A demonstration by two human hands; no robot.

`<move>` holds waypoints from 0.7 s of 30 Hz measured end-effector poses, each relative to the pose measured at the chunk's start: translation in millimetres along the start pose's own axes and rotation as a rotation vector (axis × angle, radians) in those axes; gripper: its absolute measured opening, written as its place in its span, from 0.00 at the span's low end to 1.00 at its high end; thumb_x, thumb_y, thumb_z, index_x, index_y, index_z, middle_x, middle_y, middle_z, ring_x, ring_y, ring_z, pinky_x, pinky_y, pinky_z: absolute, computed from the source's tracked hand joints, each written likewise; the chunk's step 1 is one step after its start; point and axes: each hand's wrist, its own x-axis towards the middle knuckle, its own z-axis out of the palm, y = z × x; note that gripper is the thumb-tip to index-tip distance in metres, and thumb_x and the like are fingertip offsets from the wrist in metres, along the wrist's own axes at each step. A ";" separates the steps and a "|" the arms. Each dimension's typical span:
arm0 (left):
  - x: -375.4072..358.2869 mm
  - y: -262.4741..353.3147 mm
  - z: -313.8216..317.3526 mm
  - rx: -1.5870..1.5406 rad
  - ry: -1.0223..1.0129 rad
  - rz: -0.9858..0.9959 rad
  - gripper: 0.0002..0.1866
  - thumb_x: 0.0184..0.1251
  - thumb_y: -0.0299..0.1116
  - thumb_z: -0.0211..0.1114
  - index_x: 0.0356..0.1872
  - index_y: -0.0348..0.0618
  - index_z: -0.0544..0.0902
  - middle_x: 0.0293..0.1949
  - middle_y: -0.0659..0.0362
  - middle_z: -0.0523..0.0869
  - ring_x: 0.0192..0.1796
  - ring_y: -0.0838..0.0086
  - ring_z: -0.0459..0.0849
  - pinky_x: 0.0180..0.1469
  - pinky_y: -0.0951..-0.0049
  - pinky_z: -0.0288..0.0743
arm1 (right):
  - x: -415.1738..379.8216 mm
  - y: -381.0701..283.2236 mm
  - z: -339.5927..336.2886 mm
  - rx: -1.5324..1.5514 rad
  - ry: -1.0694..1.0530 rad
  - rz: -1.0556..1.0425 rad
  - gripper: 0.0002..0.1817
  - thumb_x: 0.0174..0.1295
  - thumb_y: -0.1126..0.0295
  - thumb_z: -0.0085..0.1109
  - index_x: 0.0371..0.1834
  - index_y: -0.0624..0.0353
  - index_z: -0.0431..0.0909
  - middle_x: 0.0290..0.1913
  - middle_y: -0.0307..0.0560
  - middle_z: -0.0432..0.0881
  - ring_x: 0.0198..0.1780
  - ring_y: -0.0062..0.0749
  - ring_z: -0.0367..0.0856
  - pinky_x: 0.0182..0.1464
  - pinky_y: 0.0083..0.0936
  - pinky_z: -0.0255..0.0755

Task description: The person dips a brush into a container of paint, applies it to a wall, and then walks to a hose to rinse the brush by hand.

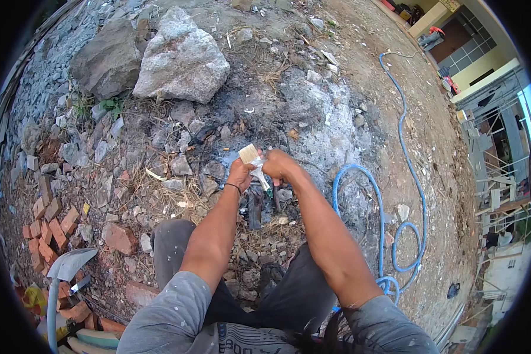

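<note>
Between my hands is a flat paintbrush (249, 154) with pale bristles pointing up and to the left. Below the bristles its whitish lower part runs down to a green end. My left hand (240, 174), with a dark band at the wrist, is closed around the brush just below the bristles. My right hand (279, 165) is curled into a fist against the brush's other side. Whatever its fingers pinch there is hidden. Beneath the hands lie stones, ash and a dark piece of debris (255, 206).
Two large rocks, a pale one (183, 59) and a grey one (107, 59), lie at upper left. Red bricks (59, 233) and a shovel (71, 264) are at lower left. A blue hose (379, 203) loops on the right. Buildings (478, 41) stand beyond.
</note>
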 end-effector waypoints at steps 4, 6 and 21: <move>5.0 -5.3 -4.4 -0.061 0.002 -0.006 0.31 0.54 0.08 0.53 0.63 0.33 0.73 0.59 0.50 0.83 0.59 0.57 0.83 0.61 0.58 0.79 | -6.1 -2.2 -6.5 -0.067 0.010 0.017 0.14 0.55 0.69 0.55 0.32 0.71 0.84 0.23 0.59 0.85 0.24 0.41 0.86 0.26 0.39 0.74; 5.4 -6.1 -6.3 -0.064 0.011 -0.031 0.29 0.55 0.09 0.54 0.62 0.34 0.73 0.57 0.50 0.83 0.58 0.57 0.84 0.60 0.57 0.79 | -3.3 2.0 -6.0 -0.045 -0.040 -0.033 0.14 0.55 0.70 0.54 0.32 0.72 0.84 0.23 0.59 0.85 0.25 0.41 0.86 0.26 0.39 0.75; 2.0 9.7 -4.0 -0.321 0.177 -0.303 0.15 0.79 0.46 0.51 0.48 0.44 0.75 0.31 0.57 0.79 0.24 0.75 0.73 0.24 0.77 0.70 | -4.4 1.0 -12.5 -0.039 0.009 -0.068 0.14 0.50 0.75 0.51 0.27 0.79 0.82 0.25 0.68 0.84 0.32 0.49 0.88 0.37 0.45 0.79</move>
